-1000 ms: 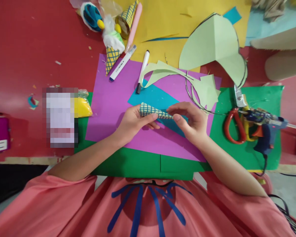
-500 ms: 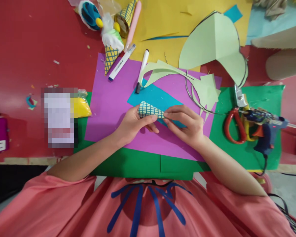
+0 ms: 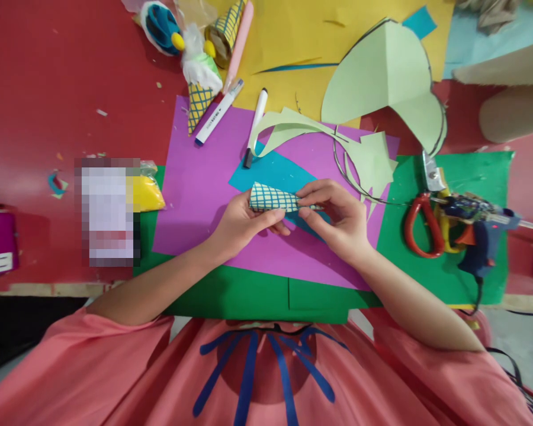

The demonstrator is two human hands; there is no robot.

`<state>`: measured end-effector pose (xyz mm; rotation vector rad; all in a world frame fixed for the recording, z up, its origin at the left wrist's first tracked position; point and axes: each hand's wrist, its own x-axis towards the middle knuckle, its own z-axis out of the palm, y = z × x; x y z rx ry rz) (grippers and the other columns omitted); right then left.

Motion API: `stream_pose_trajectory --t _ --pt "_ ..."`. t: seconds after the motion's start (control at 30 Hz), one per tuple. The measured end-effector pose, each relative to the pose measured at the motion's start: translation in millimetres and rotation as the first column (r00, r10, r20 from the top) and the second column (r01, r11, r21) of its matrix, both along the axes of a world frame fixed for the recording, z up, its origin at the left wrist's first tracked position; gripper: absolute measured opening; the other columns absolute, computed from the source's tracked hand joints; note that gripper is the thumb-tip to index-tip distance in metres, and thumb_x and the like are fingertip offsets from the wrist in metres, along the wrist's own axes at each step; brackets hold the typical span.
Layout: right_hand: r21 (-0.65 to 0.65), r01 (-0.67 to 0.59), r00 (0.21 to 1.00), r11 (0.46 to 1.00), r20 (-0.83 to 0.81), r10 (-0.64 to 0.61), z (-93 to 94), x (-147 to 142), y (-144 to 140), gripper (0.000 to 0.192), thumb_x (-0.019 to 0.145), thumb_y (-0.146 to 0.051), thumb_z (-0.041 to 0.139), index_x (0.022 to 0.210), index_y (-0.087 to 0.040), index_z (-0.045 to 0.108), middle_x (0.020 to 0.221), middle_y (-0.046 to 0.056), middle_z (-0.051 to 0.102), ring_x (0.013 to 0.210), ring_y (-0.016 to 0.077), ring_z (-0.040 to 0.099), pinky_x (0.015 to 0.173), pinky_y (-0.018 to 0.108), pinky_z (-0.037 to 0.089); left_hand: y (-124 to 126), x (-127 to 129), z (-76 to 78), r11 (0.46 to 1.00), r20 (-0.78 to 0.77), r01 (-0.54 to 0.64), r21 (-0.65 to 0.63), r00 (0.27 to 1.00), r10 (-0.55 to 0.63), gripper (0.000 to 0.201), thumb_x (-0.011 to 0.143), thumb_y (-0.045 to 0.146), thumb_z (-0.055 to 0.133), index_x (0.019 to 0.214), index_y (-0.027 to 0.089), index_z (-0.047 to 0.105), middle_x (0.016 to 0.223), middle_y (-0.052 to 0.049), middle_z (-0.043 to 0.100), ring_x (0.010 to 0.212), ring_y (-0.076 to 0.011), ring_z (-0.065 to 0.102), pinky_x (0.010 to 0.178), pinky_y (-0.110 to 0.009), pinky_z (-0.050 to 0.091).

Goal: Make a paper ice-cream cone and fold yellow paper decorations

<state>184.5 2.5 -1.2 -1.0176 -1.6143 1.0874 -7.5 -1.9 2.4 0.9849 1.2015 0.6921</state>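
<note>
One paper cone (image 3: 270, 198), pale, gridded in blue, held over the middle of the purple sheet (image 3: 195, 195), its wide end turned to that sheet's left side and its narrow end to the right. Left hand (image 3: 236, 228): the wide part is gripped, thumb laid along the near side, the other fingers curled behind and beneath. Right hand (image 3: 343, 223): the narrow end is pinched between thumb and fingertips. Whether the seam is fastened cannot be told. For a neat roll, the tip would best be pinched lightly and turned in small twists, while the wide end is steadied without being flattened; the overlapping edge should be pressed evenly along its length, so that the point is drawn tight and the grid is not creased. Also listed: one blue sheet (image 3: 288, 165), lying on the purple sheet beneath the hands; one black-capped marker (image 3: 258, 121), laid across the purple sheet's far edge; pale green scraps (image 3: 377, 163), spread over its far right corner; one finished-looking yellow cone (image 3: 199, 105) with a white top, at its far left corner; red-handled scissors (image 3: 421, 228) and one glue gun (image 3: 482, 239), both set to the right of the purple sheet.
</note>
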Motion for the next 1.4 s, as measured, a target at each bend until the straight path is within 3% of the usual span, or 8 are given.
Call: stream_pose_trajectory --t 0.17,0.33,0.5,0.73,0.9,1.13,1.3,1.4 --pt "-0.206 -0.056 0.981 0.977 -0.192 0.016 -4.2 0 0 0.016 0.083 -0.024 0.069 0.092 -0.020 0.057 0.098 0.004 0.063 0.089 0.0127 0.064 0.066 0.022 0.058 0 0 -1.5 0.999 0.006 0.011 0.046 1.000 -0.011 0.031 0.077 0.044 0.072 0.089 0.016 0.066 0.066 -0.002 0.074 0.056 -0.0142 0.071 0.048 -0.018 0.052" --pt "-0.294 -0.083 0.977 0.952 -0.214 0.019 -5.3 4 2 0.025 0.083 -0.029 0.070 0.099 -0.021 0.054 0.100 0.003 0.063 0.087 0.0128 0.064 0.067 0.024 0.059 -1 -2 -1.6 1.000 -0.001 -0.010 0.027 1.000 0.010 0.034 0.076 0.046 0.073 0.092 0.016 0.065 0.064 -0.002 0.073 0.055 -0.0148 0.071 0.047 -0.019 0.052" --pt "-0.190 0.007 0.969 0.982 -0.241 -0.054 -5.1 9 4 0.020 0.086 -0.033 0.066 0.100 -0.023 0.056 0.097 0.003 0.064 0.081 0.0131 0.064 0.065 0.026 0.059 -2 0 5.3 0.997 -0.023 -0.050 0.064 0.998 0.052 0.032 0.077 0.046 0.072 0.085 0.016 0.063 0.065 -0.003 0.073 0.057 -0.0151 0.072 0.052 -0.019 0.055" --pt "-0.109 0.024 0.999 0.994 -0.023 -0.027 -2.8 3 -1 0.026 0.083 -0.026 0.070 0.104 -0.022 0.056 0.098 0.002 0.065 0.088 0.0129 0.064 0.069 0.024 0.059 -3 1 10.3 0.993 -0.052 -0.026 0.116 0.998 0.032 0.034 0.078 0.048 0.070 0.089 0.016 0.065 0.066 -0.003 0.073 0.057 -0.0155 0.071 0.053 -0.021 0.057" --pt "-0.121 0.079 0.992 0.990 -0.084 -0.090 -6.2 6 1 0.016 0.089 -0.027 0.063 0.104 -0.024 0.058 0.097 0.002 0.065 0.085 0.0130 0.065 0.065 0.025 0.058 -3 -1 7.7 0.992 -0.040 -0.052 0.113 0.998 0.057 0.031 0.079 0.045 0.070 0.086 0.016 0.064 0.065 -0.002 0.073 0.056 -0.0144 0.071 0.052 -0.019 0.056" --pt "0.041 0.300 0.954 0.953 -0.042 -0.298 -2.5 11 10 0.022 0.092 -0.037 0.059 0.076 -0.023 0.059 0.068 -0.001 0.057 0.062 0.0117 0.057 0.055 0.027 0.051 -2 -1 3.1 0.991 -0.014 -0.109 0.073 0.994 0.111 0.036 0.081 0.048 0.068 0.096 0.017 0.058 0.065 -0.001 0.073 0.059 -0.0156 0.072 0.053 -0.020 0.056" --pt "0.088 0.296 0.955 0.951 -0.007 -0.296 -0.1 15 7 0.048 0.099 -0.037 0.045 0.054 -0.022 0.044 0.049 -0.002 0.045 0.046 0.0111 0.049 0.048 0.030 0.043 -1 -1 1.1 0.997 0.064 -0.080 -0.009 0.995 0.081 0.038 0.083 0.052 0.064 0.101 0.019 0.055 0.066 0.000 0.073 0.061 -0.0154 0.073 0.054 -0.020 0.056" --pt "0.295 0.215 0.960 0.931 0.109 -0.256 3.2 14 4 0.037 0.097 -0.035 0.049 0.062 -0.023 0.056 0.063 0.001 0.061 0.064 0.0169 0.061 0.064 0.037 0.051 -2 0 3.1 0.997 0.043 -0.078 -0.003 0.996 0.078 0.038 0.082 0.053 0.065 0.095 0.018 0.058 0.067 -0.001 0.074 0.060 -0.0153 0.072 0.055 -0.021 0.057"
